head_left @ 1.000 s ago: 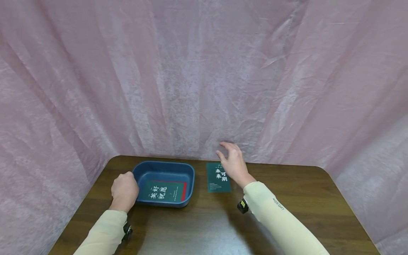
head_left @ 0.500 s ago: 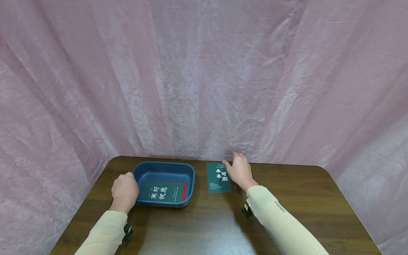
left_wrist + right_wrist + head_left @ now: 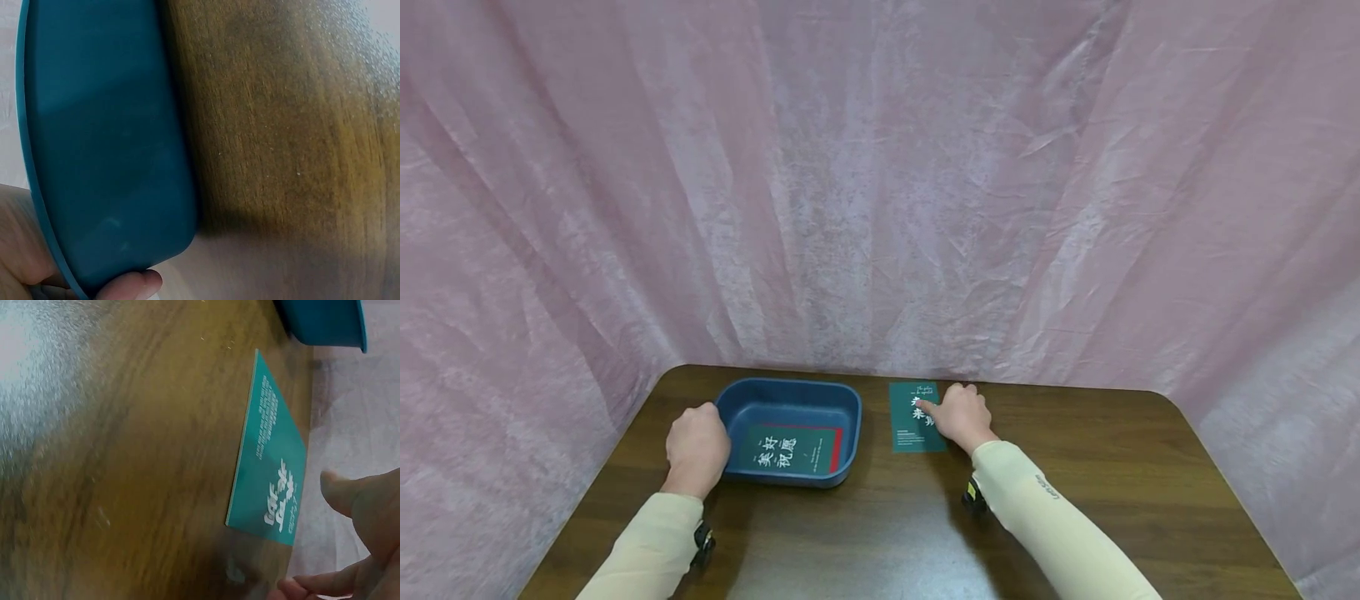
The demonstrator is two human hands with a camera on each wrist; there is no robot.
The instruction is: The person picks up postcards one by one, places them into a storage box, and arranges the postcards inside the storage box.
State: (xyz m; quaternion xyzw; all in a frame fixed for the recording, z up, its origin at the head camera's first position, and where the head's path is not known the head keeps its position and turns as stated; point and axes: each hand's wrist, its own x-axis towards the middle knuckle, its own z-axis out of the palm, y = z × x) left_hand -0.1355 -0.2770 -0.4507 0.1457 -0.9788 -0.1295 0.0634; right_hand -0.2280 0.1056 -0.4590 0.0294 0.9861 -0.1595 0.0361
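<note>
At the left of the head view my left hand (image 3: 696, 446) grips the left end of a blue plastic basin (image 3: 854, 433). The left wrist view shows the thumb (image 3: 134, 285) against the basin's outer wall (image 3: 103, 137), the other fingers over its rim. Inside the basin lies a green card (image 3: 805, 450) with white characters and a red edge. A second green card (image 3: 913, 439) lies flat on the table; my right hand (image 3: 962, 415) is at its right side. In the right wrist view the thumb (image 3: 340, 494) hovers apart from this card (image 3: 265, 450), and the fingertips are near its short edge.
A brown wooden table (image 3: 1105, 467) carries everything, its far corners rounded. Directly behind it hangs a pink curtain (image 3: 880, 208). The basin's near end (image 3: 328, 322) is a short way from the loose card in the right wrist view.
My right hand has come down from above the card's far right corner to its right side, and the thumb now reaches over the card. The left hand stays on the basin.
</note>
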